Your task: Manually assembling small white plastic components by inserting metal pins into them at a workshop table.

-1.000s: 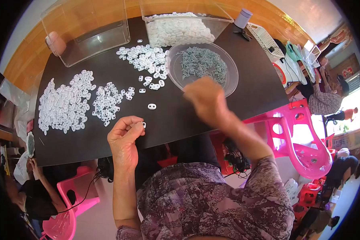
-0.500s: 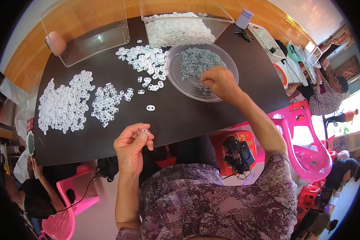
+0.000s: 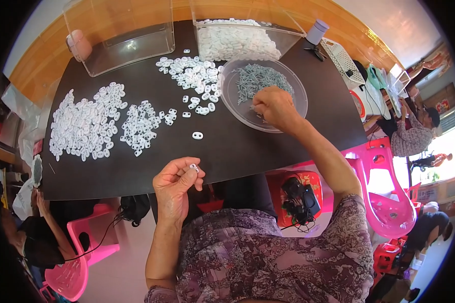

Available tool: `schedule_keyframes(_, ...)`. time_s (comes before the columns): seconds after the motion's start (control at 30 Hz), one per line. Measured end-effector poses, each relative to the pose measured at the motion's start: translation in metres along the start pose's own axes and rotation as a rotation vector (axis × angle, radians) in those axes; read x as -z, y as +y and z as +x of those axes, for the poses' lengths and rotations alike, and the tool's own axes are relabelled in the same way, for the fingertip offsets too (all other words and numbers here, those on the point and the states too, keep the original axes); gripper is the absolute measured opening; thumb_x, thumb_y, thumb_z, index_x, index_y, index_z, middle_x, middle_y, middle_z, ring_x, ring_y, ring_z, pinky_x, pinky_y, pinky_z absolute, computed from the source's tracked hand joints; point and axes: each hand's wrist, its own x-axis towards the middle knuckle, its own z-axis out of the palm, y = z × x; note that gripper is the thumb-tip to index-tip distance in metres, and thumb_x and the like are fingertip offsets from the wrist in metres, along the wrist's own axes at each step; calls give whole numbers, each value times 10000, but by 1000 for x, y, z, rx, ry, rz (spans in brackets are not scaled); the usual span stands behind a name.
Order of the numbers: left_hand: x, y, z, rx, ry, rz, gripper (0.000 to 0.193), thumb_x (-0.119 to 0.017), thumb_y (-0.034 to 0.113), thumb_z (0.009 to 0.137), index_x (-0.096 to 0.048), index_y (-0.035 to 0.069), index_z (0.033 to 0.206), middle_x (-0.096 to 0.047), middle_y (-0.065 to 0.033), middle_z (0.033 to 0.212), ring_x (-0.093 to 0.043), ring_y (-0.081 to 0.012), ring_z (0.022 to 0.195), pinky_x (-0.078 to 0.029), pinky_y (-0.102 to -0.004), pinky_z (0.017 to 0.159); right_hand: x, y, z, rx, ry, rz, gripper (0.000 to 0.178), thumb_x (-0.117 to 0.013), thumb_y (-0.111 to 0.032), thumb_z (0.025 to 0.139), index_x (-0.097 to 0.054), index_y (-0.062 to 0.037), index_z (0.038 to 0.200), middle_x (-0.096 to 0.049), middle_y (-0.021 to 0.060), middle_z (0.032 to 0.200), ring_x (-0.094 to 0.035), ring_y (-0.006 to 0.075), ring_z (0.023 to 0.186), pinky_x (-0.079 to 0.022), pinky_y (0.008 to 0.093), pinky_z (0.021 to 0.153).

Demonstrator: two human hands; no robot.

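Note:
My left hand (image 3: 174, 186) is raised at the table's near edge, thumb and fingers closed on a small white plastic piece (image 3: 193, 167) with holes. My right hand (image 3: 278, 108) is over the near part of a round clear tray (image 3: 228, 107), fingers pinched together; what they hold, if anything, is hidden. Grey screws (image 3: 262, 80) lie heaped in that tray, a few of them by my fingertips. One white oval two-hole piece (image 3: 197, 135) sits alone on the table beyond my left hand.
Piles of larger white oval pieces (image 3: 88, 121) and smaller white pieces (image 3: 140, 125) cover the left of the dark table (image 3: 227, 154). At the back stand a clear bin of white pieces (image 3: 235, 40) and another clear bin (image 3: 129, 53). A pink chair (image 3: 387, 197) is at right.
The view has shifted slightly. My right hand has turned a little among the screws, its fingers lower in the tray. My left hand keeps its hold on the white piece.

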Motion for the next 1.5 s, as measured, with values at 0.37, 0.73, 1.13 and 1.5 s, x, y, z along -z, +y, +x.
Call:
schedule_keyframes(0.37, 2, -1, -2, -4, -16, -6, 181, -621, 66, 841, -609, -55, 975, -632, -106, 776, -571, -140, 613, -458, -244, 551, -12, -1, 0, 112, -38, -136, 55, -651, -88, 679, -605, -66, 696, -568, 86, 716, -550, 288, 774, -428, 405, 659)
schedule_keyframes(0.73, 0, -1, -2, -10, 13, -24, 165, -614, 43, 839, -609, -59, 969, -630, -108, 767, -564, -138, 599, -458, -239, 546, -17, 4, 6, 294, -32, -140, 26, -566, -34, 697, -546, -49, 705, -550, 108, 733, -541, 305, 771, -442, 421, 649)
schedule_keyframes(1.13, 3, -1, -1, -18, 17, -35, 164, -616, 42, 838, -610, -58, 967, -626, -103, 760, -559, -136, 594, -454, -237, 538, 12, -6, 9, -188, -211, 364, 55, -586, -27, 752, -570, -17, 804, -555, 32, 685, -517, 101, 642, -429, 249, 608)
schedule_keyframes(1.5, -3, 1, -5, -30, 36, -27, 190, -613, 46, 842, -595, -61, 997, -628, -107, 782, -559, -135, 606, -454, -240, 556, 13, -19, 2, -250, -125, 572, 109, -624, 21, 744, -599, 5, 850, -586, 4, 741, -524, 70, 670, -448, 218, 621)
